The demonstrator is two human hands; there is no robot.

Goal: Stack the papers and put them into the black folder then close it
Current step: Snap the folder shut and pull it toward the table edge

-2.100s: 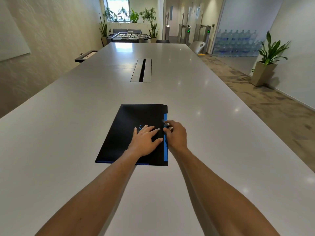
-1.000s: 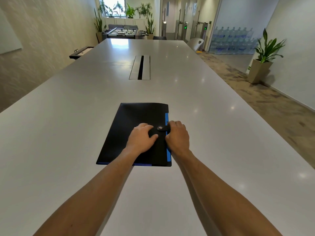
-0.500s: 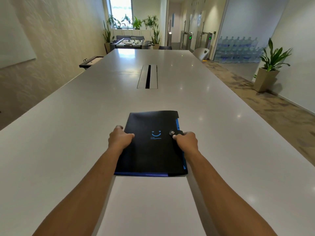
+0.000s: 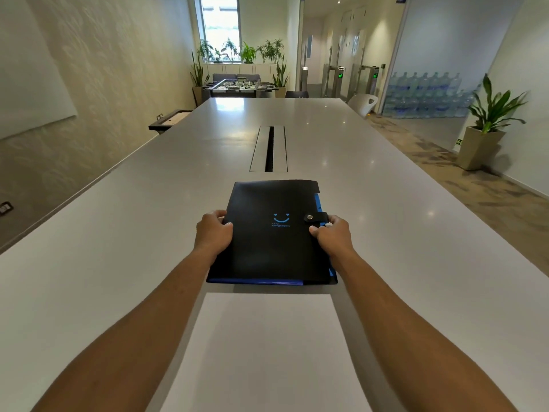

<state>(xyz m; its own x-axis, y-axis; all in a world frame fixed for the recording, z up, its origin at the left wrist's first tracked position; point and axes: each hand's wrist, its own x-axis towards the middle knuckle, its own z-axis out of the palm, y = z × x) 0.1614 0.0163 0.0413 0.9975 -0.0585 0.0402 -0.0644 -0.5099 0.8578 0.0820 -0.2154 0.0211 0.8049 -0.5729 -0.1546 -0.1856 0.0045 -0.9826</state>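
The black folder (image 4: 267, 251) is closed, its snap strap fastened over the right edge, a blue smiley on the cover and blue inner edges showing at the right and bottom. My left hand (image 4: 212, 233) grips its left edge and my right hand (image 4: 332, 236) grips its right edge just below the strap. The folder's near edge looks raised slightly off the white table (image 4: 118, 233). A white rectangle (image 4: 267, 346), which looks like a sheet of paper, lies on the table between my forearms, just nearer than the folder.
A long cable slot (image 4: 269, 148) runs down the table's middle beyond the folder. A potted plant (image 4: 487, 129) stands on the floor at the right. A foosball table (image 4: 237, 86) and a white chair (image 4: 364, 104) are at the far end.
My hands went from pressing the snap shut on the cover to gripping the folder's two side edges. The folder now sits farther from me, and a white rectangle has come into view in front of it.
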